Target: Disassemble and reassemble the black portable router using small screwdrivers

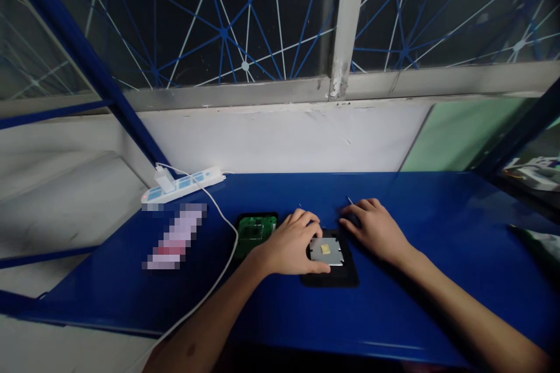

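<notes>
Currently, silver plate [335, 255] held between left fingers [311, 228] and thumb [318, 267]; right fingers [364, 206], grip unclear.

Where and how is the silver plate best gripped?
Probably by its near and far edges, from the left: the silver plate lies flat over the black case, offering opposite edges to pinch, and the left hand is on that side.

This looks like a workshop, probably for electronics: on the glossy blue worktop [271, 315] lie an exposed green circuit board [254, 230] and a metal plate [335, 252], with a white power strip [186, 187] and a plugged-in charger [164, 180] at the back. Blue beams [70, 41] flank it, a scuffed white wall [284, 140] runs behind, and dark, line-patterned panes [175, 17] stand above
</notes>
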Demonstrator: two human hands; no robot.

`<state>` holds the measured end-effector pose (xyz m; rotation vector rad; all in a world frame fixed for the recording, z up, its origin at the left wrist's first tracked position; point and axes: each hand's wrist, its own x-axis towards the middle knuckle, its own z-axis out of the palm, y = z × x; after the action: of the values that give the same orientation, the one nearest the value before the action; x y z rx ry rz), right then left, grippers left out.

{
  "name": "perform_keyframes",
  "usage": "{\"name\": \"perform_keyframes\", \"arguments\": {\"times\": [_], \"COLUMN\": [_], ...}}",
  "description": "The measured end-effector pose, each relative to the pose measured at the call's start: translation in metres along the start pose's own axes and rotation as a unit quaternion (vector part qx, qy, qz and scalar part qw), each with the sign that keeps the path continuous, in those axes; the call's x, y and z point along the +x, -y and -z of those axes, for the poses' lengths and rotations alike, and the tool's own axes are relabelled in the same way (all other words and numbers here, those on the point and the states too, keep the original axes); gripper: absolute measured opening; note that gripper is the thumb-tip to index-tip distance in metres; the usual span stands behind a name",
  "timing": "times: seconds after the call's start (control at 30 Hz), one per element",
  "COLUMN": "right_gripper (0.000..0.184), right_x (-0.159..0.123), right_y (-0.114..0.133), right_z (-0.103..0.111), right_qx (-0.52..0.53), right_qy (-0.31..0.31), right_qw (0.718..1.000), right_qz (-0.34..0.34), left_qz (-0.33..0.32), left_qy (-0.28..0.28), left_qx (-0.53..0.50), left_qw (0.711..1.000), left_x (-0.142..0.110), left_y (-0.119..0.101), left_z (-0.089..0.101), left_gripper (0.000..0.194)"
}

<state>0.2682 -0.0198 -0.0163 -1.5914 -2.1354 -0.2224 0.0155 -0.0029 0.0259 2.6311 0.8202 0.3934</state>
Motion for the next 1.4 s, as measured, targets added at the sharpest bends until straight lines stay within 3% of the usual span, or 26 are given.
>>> {"name": "perform_keyframes", "arguments": {"times": [0.13,0.3,0.5,0.6,0.77,0.93,1.17,1.3,1.4], "right_gripper": [0.018,0.017,0.04,0.042,0.029,0.024,0.024,0.026,0.032], "right_x": [0.004,0.006,0.003,0.003,0.002,0.001,0.001,0.001,0.002], "right_y": [0.003,0.011,0.017,0.018,0.017,0.02,0.024,0.024,0.024], "right_z": [0.009,0.023,0.026,0.024,0.018,0.013,0.014,0.015,0.016], "right_qx": [0.068,0.173,0.226,0.227,0.246,0.259,0.265,0.301,0.371], "right_qy": [-0.035,-0.108,-0.202,-0.202,-0.163,-0.133,-0.138,-0.16,-0.172], "right_qw": [0.997,0.974,0.945,0.947,0.952,0.954,0.951,0.935,0.899], "right_qz": [-0.031,-0.101,-0.124,-0.107,-0.076,-0.075,-0.08,-0.102,-0.153], "left_qz": [-0.001,0.006,0.062,0.094,0.114,0.123,0.109,0.097,0.049], "left_qy": [-0.038,-0.154,-0.239,-0.235,-0.223,-0.223,-0.2,-0.182,-0.144], "left_qx": [-0.004,0.03,0.106,0.134,0.154,0.151,0.144,0.139,0.126], "left_qw": [0.999,0.988,0.963,0.958,0.956,0.955,0.963,0.969,0.98], "left_x": [0.002,0.005,0.008,0.008,0.008,0.006,0.006,0.006,0.005], "left_y": [0.003,0.013,0.018,0.019,0.022,0.023,0.024,0.024,0.022], "left_z": [0.002,0.009,0.016,0.015,0.015,0.017,0.014,0.014,0.012], "left_gripper": [0.041,0.011,0.021,0.021,0.025,0.026,0.027,0.024,0.022]}}
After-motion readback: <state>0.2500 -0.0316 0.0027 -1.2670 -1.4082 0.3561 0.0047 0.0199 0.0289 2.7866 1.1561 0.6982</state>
